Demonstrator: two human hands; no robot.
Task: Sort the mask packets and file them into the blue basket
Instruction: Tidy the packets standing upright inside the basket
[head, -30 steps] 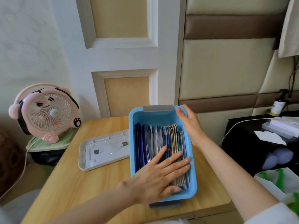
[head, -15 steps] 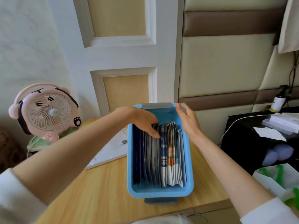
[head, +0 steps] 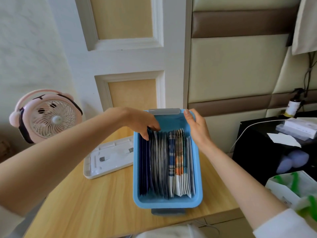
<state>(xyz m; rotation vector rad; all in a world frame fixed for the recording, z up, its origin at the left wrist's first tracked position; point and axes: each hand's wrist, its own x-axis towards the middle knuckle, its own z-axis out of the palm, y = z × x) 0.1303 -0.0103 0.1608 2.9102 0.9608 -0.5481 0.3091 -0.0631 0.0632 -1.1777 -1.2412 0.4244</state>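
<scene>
Left hand (head: 137, 121): fingers curled, pinching packets (head: 161, 160) at far end.
Right hand (head: 197, 129): fingers clamped on basket (head: 199, 177) rim.
Table (head: 103, 203): under basket.

No text legible on the upright blue-and-white mask packets (head: 171, 160); the dark spray bottle's pale label (head: 293, 107) seems printed but blurred
</scene>
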